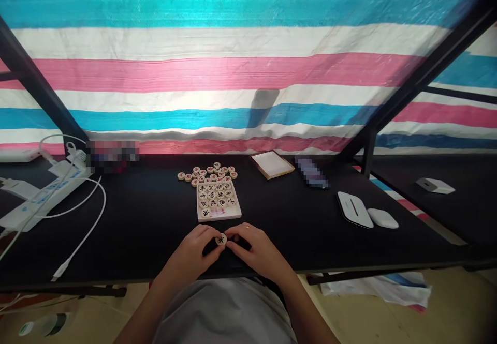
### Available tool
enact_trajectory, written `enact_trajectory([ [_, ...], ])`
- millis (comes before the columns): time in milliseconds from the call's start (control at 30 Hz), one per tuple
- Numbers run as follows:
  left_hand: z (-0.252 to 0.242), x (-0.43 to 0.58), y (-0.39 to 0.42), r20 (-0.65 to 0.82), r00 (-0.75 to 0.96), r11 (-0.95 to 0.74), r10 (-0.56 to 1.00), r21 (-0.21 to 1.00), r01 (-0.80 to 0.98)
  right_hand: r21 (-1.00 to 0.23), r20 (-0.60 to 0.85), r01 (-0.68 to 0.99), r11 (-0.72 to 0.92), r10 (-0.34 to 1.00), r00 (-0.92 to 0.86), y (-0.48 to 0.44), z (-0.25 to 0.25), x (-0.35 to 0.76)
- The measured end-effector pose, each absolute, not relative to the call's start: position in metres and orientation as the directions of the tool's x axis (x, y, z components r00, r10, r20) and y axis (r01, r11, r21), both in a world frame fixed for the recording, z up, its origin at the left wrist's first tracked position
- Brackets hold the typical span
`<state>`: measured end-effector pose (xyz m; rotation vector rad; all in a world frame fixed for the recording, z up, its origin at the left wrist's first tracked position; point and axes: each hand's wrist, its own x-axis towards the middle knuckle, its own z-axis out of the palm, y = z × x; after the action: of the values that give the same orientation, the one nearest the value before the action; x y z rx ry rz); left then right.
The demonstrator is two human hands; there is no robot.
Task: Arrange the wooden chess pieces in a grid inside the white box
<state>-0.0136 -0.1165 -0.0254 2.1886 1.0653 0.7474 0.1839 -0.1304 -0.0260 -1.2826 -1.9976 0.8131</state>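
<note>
Near the front edge of the black table, a round Chinese chess piece [221,239] with a black character is pinched between both hands. My left hand [194,248] grips its left side with thumb and fingertips. On its right side, the thumb and fingers of my right hand [254,248] close on the same piece. Just beyond my hands lies a shallow white box tray [238,211], with rows of black-character pieces [212,195] in it and part of its printed bottom showing at the front. Behind the tray, red-character pieces [201,177] lie loosely grouped.
A box lid [273,165] lies at the back, with a blurred phone-like object [311,172] beside it. Two white devices [354,209] [382,218] sit at right. A power strip [46,194] and white cables [101,209] occupy the left. Striped sheeting [194,75] hangs behind the table.
</note>
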Motion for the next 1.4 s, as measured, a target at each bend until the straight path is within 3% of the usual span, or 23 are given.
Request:
enact_trajectory([
  [667, -0.022, -0.014, -0.117, 0.249, 0.523, -0.507, 0.815, 0.744, 0.435, -0.775, 0.148, 0.545, 0.320, 0.930, -0.335, -0.129, -0.025, 0.184],
  [833, -0.029, -0.014, -0.116, 0.231, 0.457, -0.453, 0.859, 0.760, 0.466, -0.779, 0.149, 0.541, 0.317, 0.932, -0.331, -0.130, -0.025, 0.184],
  [1100, -0.028, -0.012, -0.114, 0.231, 0.496, -0.502, 0.837, 0.684, 0.529, -0.766, 0.190, 0.536, 0.355, 0.921, -0.339, -0.128, -0.031, 0.186],
  [1400, -0.027, -0.012, -0.116, 0.235, 0.503, -0.508, 0.832, 0.687, 0.520, -0.777, 0.159, 0.542, 0.320, 0.933, -0.324, -0.130, -0.032, 0.185],
])
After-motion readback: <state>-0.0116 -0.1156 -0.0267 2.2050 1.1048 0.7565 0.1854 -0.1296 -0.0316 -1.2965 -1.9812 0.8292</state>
